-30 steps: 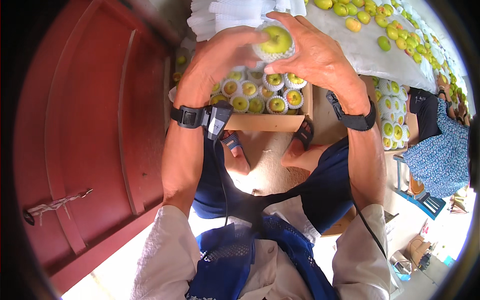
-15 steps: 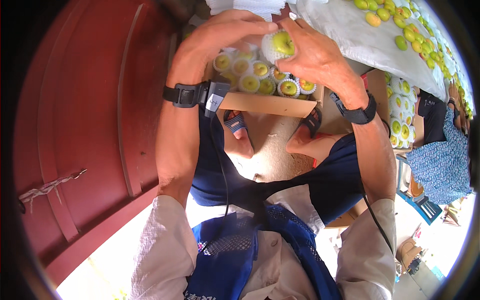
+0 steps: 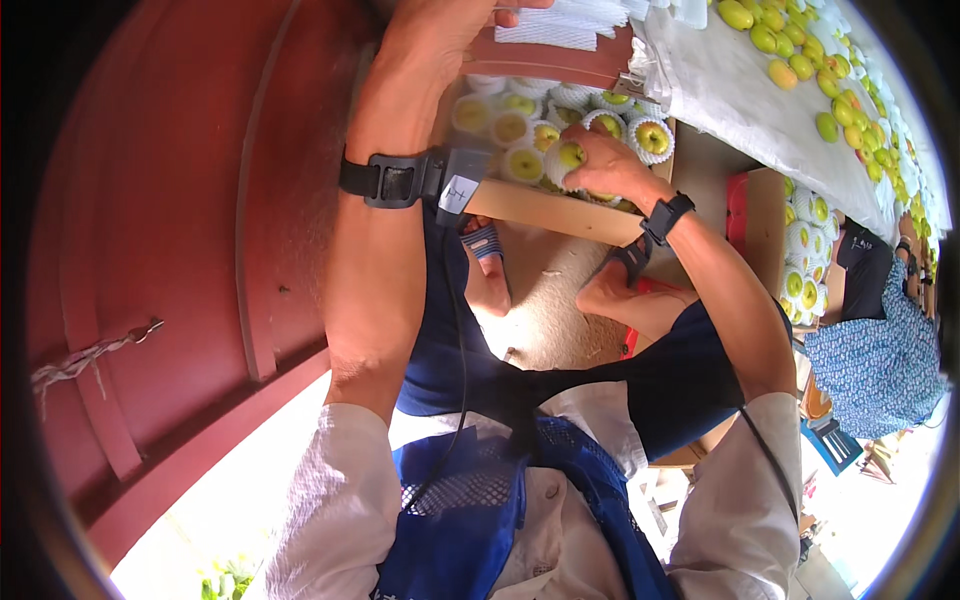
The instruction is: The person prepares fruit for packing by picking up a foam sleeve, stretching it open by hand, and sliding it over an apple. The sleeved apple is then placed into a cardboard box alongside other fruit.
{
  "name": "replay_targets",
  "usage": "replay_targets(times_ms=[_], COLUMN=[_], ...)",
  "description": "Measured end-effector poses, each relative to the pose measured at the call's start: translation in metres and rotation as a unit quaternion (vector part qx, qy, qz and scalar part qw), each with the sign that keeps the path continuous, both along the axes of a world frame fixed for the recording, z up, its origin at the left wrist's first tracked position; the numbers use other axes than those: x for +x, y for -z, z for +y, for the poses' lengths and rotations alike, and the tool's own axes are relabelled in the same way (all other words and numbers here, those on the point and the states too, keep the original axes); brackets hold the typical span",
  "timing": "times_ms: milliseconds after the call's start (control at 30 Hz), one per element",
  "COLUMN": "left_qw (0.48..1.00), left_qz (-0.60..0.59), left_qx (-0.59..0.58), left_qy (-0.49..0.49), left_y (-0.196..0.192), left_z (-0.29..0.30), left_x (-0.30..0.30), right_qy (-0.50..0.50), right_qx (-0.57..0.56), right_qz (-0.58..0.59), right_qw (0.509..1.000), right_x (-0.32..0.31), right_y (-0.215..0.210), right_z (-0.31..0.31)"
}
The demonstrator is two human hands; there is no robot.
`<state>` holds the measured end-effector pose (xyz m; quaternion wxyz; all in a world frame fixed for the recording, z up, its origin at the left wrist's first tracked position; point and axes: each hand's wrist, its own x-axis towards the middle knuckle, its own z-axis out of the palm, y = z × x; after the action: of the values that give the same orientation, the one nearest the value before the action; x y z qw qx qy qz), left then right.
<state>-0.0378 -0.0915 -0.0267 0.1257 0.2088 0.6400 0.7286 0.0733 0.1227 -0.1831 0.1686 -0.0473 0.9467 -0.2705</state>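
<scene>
Your right hand [image 3: 610,165] was closed around a yellow-green fruit [image 3: 570,155] wrapped in a white foam net sleeve, pressing it down among the other sleeved fruits [image 3: 610,125] that filled the cardboard box [image 3: 560,210]. The held fruit sat at the near edge of the box, just beside its front wall. Your left hand [image 3: 450,30] was up beyond the far side of the box, its fingers curled at a stack of white foam sleeves [image 3: 565,25]; how firmly it gripped them I cannot tell, as the fingertips ran out of view. To the right of the box stretched the tabletop [image 3: 720,90] under a white cloth, strewn with loose green-yellow fruits [image 3: 790,45]. Below the box, your sandalled feet [image 3: 490,270] rested on the floor. Further right of the box, another person in a blue patterned garment [image 3: 880,350] sat beside a second box of sleeved fruit [image 3: 805,260].
</scene>
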Motion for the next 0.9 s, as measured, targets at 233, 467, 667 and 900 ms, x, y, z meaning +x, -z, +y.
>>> replay_targets(times_ms=[233,467,667,900], left_qw=[0.999,0.999,1.000,0.999], left_qz=[-0.022,-0.006,0.001,-0.017], left_qx=[0.017,0.019,0.026,-0.008], left_qy=[-0.036,-0.040,-0.017,-0.035], left_y=[-0.007,-0.006,-0.014,-0.020], left_z=[0.003,0.009,0.016,0.022], left_x=[0.000,-0.001,0.015,0.013], right_qy=[0.102,0.166,0.201,0.205], right_qx=[0.124,0.111,0.107,0.103], right_qz=[0.066,0.133,0.108,0.214], right_qw=[0.985,0.971,0.968,0.950], right_x=[-0.049,-0.074,-0.077,-0.074], right_y=[0.020,0.055,0.076,0.095], right_z=[-0.021,-0.025,-0.025,-0.032])
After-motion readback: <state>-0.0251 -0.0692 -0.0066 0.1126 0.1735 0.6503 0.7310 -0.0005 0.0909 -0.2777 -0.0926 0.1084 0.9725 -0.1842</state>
